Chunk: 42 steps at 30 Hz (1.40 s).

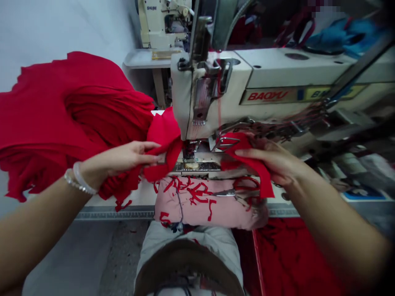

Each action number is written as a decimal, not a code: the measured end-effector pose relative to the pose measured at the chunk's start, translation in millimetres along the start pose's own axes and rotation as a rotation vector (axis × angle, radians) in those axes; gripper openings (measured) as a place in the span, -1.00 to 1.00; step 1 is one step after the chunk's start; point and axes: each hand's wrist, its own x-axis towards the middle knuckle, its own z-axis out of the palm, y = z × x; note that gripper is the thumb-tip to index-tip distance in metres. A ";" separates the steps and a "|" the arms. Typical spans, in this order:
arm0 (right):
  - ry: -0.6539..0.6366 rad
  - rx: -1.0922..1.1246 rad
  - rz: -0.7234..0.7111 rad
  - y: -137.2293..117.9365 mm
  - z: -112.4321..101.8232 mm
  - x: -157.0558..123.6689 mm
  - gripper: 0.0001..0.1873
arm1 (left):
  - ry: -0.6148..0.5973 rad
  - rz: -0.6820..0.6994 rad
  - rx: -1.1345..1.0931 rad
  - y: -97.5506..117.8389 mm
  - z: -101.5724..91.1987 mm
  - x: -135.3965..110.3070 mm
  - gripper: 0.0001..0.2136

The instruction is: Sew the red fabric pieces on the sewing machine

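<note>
My left hand (pixel 138 156) pinches the edge of a red fabric piece (pixel 163 123) left of the sewing machine's needle area. Another stretch of red fabric, a strip (pixel 257 168), is held by my right hand (pixel 271 158) on the right side of the needle, its thumb on top. Whether the two red parts join behind the machine head is hidden. Between my hands stands the sewing machine (pixel 212 102), red threads running down to its presser foot. Below it, scissors (pixel 230 192) with red handles lie on a pink cushion (pixel 185 205) strewn with red scraps.
A large pile of red fabric (pixel 77 102) covers the table's left side. Another sewing machine (pixel 163 24) stands at the back. Blue cloth (pixel 345 35) lies behind the machine arm. A red-edged bin with red cloth (pixel 296 255) sits below the table at right.
</note>
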 end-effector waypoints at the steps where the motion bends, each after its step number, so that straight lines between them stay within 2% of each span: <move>1: -0.059 0.051 0.088 0.8 -5.7 -14.1 -0.38 | -0.015 -0.024 -0.042 -8.7 8.7 -3.3 -0.46; 3: -0.154 0.066 0.182 5.5 -13.8 -37.5 -0.20 | 0.035 0.020 0.004 -20.8 21.2 -4.7 -0.54; 4: -0.178 0.007 0.152 9.0 -15.5 -45.9 -0.22 | 0.096 0.080 0.090 -23.6 25.0 -3.4 -0.59; 7: -0.187 -0.370 -0.103 21.3 -10.3 -59.3 -0.51 | 0.368 0.280 0.501 -19.8 30.9 3.4 -0.61; 9: -0.117 -0.631 -0.216 27.4 -1.0 -62.5 -0.52 | 0.527 0.305 0.778 -11.4 34.6 6.7 -0.60; 11: -0.005 -0.887 -0.288 28.5 10.0 -65.0 -0.42 | 0.624 0.253 0.976 -2.5 40.0 9.2 -0.65; 12: 0.052 -1.006 -0.338 26.7 16.1 -66.5 -0.39 | 0.648 0.220 1.047 1.2 43.2 10.8 -0.68; 14: 0.193 -1.184 -0.458 18.8 30.9 -69.9 -0.44 | 0.645 0.174 1.137 6.8 49.0 15.7 -0.71; 15: 0.276 -1.215 -0.518 13.4 40.7 -71.5 -0.50 | 0.617 0.162 1.156 8.6 51.2 19.2 -0.71; 17: 0.380 -1.127 -0.614 3.2 66.7 -73.6 -0.61 | 0.557 0.145 1.157 10.9 53.2 26.9 -0.70; 18: 0.376 -1.028 -0.643 -0.4 82.8 -73.6 -0.63 | 0.538 0.138 1.151 11.6 53.1 30.5 -0.69; 21: 0.148 -0.763 -0.630 -4.1 133.3 -69.2 -0.56 | 0.547 0.111 1.182 13.0 50.5 36.2 -0.64; 23: 0.155 -0.732 -0.610 -4.5 156.4 -66.0 -0.63 | 0.568 0.104 1.242 13.5 48.2 35.4 -0.62; 25: 0.234 -0.712 -0.685 -7.1 164.2 -67.2 -0.75 | 0.585 0.122 1.288 13.5 45.7 32.6 -0.63; 27: 0.275 -0.683 -0.847 -11.0 160.4 -73.9 -0.81 | 0.606 0.175 1.307 13.4 42.7 30.0 -0.66; 29: 0.190 -0.701 -1.003 -12.4 153.7 -82.7 -0.80 | 0.621 0.233 1.303 13.3 39.1 28.5 -0.70; 31: -0.049 -0.774 -1.084 -9.1 148.5 -88.8 -0.80 | 0.611 0.252 1.289 12.5 34.9 27.4 -0.71; 33: -0.312 -0.798 -1.078 -2.7 141.7 -88.9 -0.79 | 0.585 0.244 1.263 9.8 29.7 25.3 -0.71; 34: -0.369 -0.781 -1.049 0.5 135.9 -86.4 -0.78 | 0.572 0.242 1.244 7.4 26.8 23.5 -0.72; 35: -0.341 -0.771 -1.003 3.2 127.9 -82.5 -0.76 | 0.560 0.245 1.221 4.3 23.8 21.3 -0.72; 36: -0.233 -0.784 -0.938 5.4 118.1 -77.6 -0.75 | 0.543 0.254 1.193 0.5 20.7 18.6 -0.72; 38: 0.077 -0.922 -0.769 9.5 95.2 -66.9 -0.76 | 0.510 0.271 1.140 -8.7 14.9 11.2 -0.69; 39: 0.191 -1.015 -0.706 12.1 83.7 -62.3 -0.78 | 0.496 0.271 1.120 -14.0 12.1 6.2 -0.68; 40: 0.249 -1.095 -0.669 15.4 73.0 -58.8 -0.80 | 0.488 0.268 1.104 -20.0 9.1 0.0 -0.66; 42: 0.216 -1.140 -0.692 23.3 54.2 -57.1 -0.80 | 0.493 0.249 1.048 -33.9 1.4 -16.8 -0.64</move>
